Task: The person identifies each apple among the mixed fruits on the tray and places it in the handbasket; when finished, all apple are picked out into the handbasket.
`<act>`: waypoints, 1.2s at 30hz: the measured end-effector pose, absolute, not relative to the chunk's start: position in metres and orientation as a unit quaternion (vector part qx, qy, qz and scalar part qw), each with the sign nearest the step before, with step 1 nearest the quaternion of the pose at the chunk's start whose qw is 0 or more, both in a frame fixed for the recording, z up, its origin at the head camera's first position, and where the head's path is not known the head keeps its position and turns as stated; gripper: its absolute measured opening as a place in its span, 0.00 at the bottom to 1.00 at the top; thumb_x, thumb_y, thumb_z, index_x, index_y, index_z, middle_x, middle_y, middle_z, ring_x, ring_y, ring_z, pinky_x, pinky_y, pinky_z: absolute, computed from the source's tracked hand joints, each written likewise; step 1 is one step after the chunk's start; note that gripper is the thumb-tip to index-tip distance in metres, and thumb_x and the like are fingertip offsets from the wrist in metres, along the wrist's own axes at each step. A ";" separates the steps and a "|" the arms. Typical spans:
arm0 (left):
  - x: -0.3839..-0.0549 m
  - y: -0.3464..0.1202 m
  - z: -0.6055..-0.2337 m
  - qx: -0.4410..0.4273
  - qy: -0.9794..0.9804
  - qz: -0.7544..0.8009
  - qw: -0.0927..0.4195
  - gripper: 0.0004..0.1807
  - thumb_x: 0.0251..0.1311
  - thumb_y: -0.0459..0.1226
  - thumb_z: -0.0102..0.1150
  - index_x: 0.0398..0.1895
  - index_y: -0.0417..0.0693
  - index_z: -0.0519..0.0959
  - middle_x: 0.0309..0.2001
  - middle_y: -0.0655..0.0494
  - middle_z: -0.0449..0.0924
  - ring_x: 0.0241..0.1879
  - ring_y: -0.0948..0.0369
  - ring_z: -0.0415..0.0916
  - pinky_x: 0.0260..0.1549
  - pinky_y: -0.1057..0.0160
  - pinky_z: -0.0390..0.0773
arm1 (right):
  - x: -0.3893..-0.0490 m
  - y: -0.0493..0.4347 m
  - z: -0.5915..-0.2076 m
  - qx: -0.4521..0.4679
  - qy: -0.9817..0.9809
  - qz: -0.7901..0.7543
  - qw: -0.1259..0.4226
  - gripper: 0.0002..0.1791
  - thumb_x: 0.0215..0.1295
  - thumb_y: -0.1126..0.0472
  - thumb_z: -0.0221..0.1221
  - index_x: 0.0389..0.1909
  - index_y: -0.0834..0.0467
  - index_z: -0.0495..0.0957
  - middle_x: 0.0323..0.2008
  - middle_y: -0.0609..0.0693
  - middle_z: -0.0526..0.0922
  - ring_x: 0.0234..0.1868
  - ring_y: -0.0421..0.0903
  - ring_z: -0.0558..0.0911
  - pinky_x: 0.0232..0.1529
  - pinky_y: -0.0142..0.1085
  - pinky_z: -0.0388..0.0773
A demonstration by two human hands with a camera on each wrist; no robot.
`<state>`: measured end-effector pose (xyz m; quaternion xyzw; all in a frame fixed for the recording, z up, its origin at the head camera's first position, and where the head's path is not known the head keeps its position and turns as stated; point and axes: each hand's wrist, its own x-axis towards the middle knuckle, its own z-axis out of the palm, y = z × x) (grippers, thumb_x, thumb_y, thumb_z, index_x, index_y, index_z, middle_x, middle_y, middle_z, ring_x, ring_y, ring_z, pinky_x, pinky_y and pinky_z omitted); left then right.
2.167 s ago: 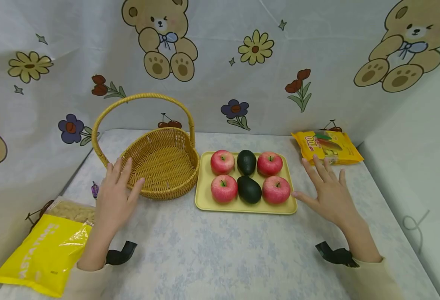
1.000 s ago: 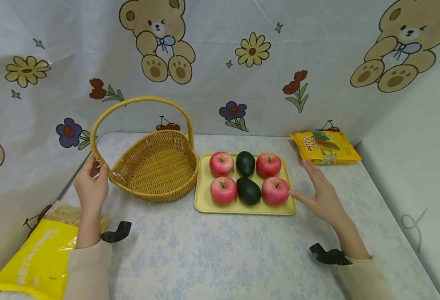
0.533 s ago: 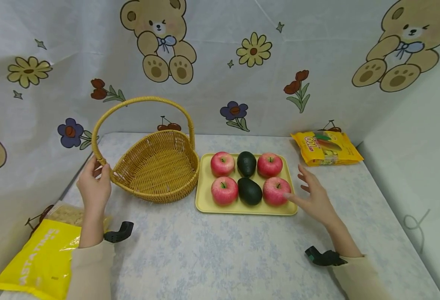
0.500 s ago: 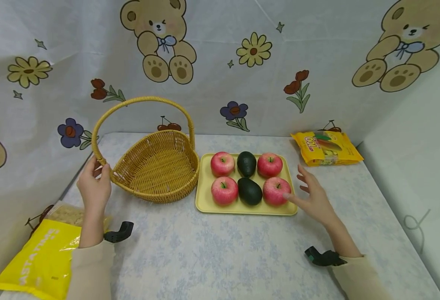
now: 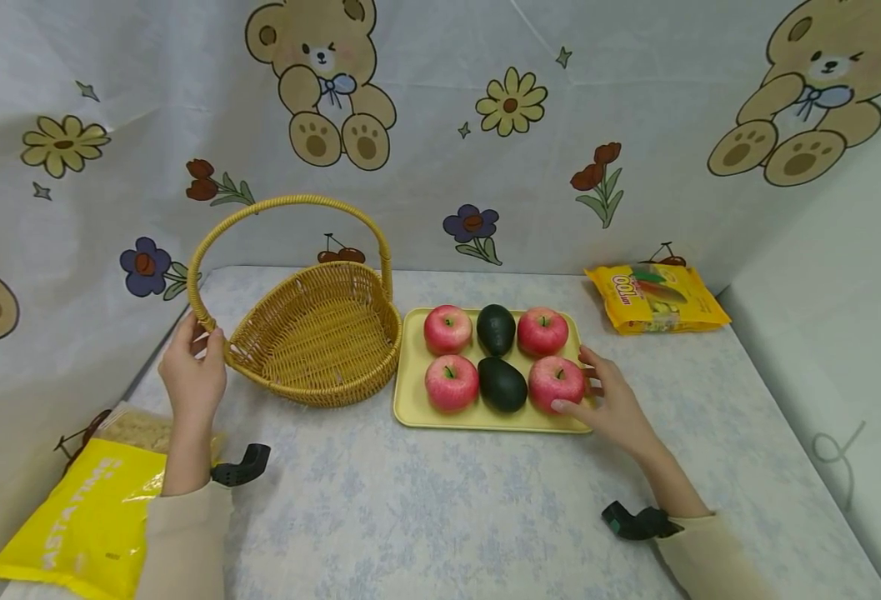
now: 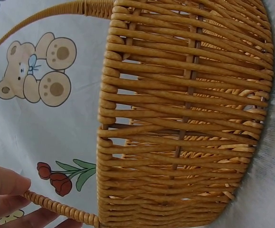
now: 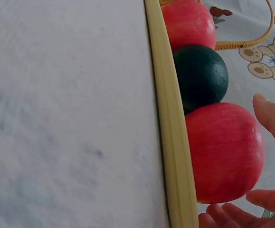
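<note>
Tabletop: round glossy red apple point(image 5: 556, 384)

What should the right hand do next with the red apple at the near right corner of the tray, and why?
Probably close the fingers round that apple and lift it. The right hand is cupped beside it, thumb at its near side, but in the right wrist view the fingers look slightly apart from it. The left hand holds the basket by the handle; the basket looks empty.
</note>
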<state>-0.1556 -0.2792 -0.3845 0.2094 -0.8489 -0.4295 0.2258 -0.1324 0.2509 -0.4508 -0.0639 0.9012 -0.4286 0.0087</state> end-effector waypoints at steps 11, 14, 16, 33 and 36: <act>-0.155 -0.277 -0.384 0.208 -0.849 -0.432 0.221 0.25 0.73 0.42 0.44 0.71 0.52 0.66 0.64 0.47 0.73 0.61 0.51 0.74 0.59 0.47 0.76 | -0.130 0.245 -0.459 -0.039 0.913 -0.405 0.025 0.53 0.55 0.46 0.70 0.74 0.62 0.52 0.67 0.64 0.62 0.66 0.61 0.64 0.66 0.59 0.67; -0.155 -0.277 -0.384 0.209 -0.849 -0.433 0.219 0.25 0.73 0.42 0.44 0.72 0.52 0.66 0.65 0.47 0.73 0.61 0.51 0.74 0.60 0.47 0.75 | -0.130 0.244 -0.460 -0.039 0.915 -0.401 0.026 0.53 0.54 0.45 0.70 0.73 0.62 0.53 0.66 0.64 0.63 0.66 0.62 0.65 0.65 0.59 0.68; -0.155 -0.277 -0.384 0.209 -0.849 -0.432 0.220 0.25 0.73 0.41 0.44 0.72 0.51 0.65 0.65 0.47 0.73 0.62 0.50 0.74 0.60 0.47 0.75 | -0.130 0.243 -0.460 -0.039 0.916 -0.398 0.027 0.53 0.54 0.44 0.70 0.73 0.62 0.54 0.66 0.64 0.63 0.66 0.62 0.65 0.65 0.59 0.68; -0.155 -0.277 -0.384 0.204 -0.849 -0.430 0.229 0.24 0.73 0.41 0.43 0.71 0.51 0.66 0.64 0.46 0.73 0.61 0.49 0.74 0.59 0.45 0.75 | -0.132 0.241 -0.458 -0.019 0.909 -0.416 0.032 0.52 0.53 0.44 0.71 0.72 0.61 0.56 0.66 0.64 0.64 0.65 0.61 0.66 0.64 0.57 0.71; -0.156 -0.277 -0.385 0.205 -0.849 -0.429 0.228 0.24 0.73 0.41 0.43 0.71 0.52 0.66 0.65 0.46 0.73 0.61 0.49 0.74 0.59 0.45 0.75 | -0.131 0.244 -0.452 -0.022 0.910 -0.412 0.033 0.51 0.53 0.45 0.71 0.71 0.62 0.57 0.64 0.64 0.66 0.62 0.60 0.68 0.62 0.57 0.73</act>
